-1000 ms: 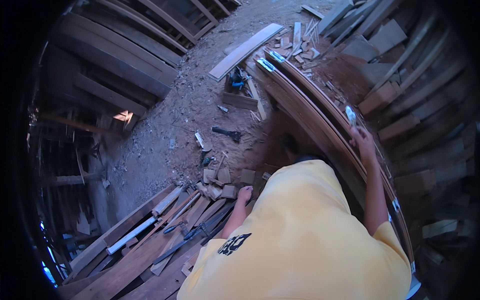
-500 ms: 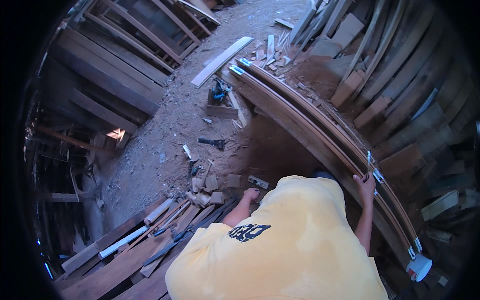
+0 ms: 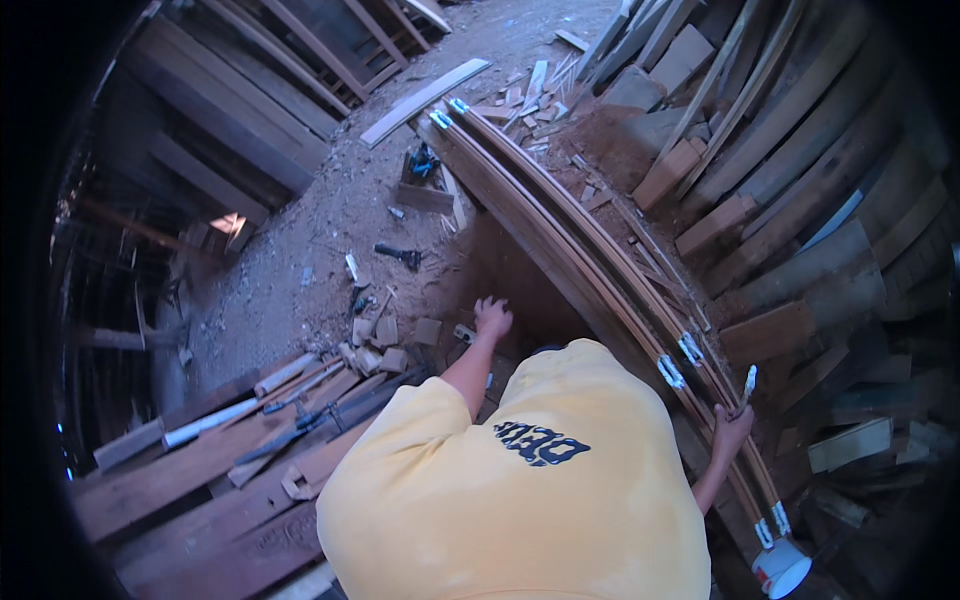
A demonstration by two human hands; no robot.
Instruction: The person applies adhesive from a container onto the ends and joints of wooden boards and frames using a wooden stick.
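Note:
My right hand (image 3: 733, 428) is closed around a small brush (image 3: 750, 385), whose white tip points up. It is held beside the near part of two long wooden strips (image 3: 585, 240), which stand on edge side by side on a heavy beam (image 3: 540, 232). White patches (image 3: 671, 372) mark the strips at both ends and part-way along. A white tub (image 3: 787, 572) stands at their near end. My left hand (image 3: 493, 317) reaches out past my body with fingers spread, holding nothing I can see. Close to it on the ground lies a small pale block (image 3: 463, 333).
Wood offcuts (image 3: 378, 348) and stacked planks (image 3: 230, 460) lie at left. A dark tool (image 3: 398, 256) and an open box with a blue tool (image 3: 424, 162) rest on the dirt floor. Timber leans along the right side (image 3: 800, 170). A loose board (image 3: 425, 102) lies at the far end.
My left hand has moved forward and its fingers have spread. My right hand, still holding the brush, has moved toward the near end of the strips. The whole view has shifted.

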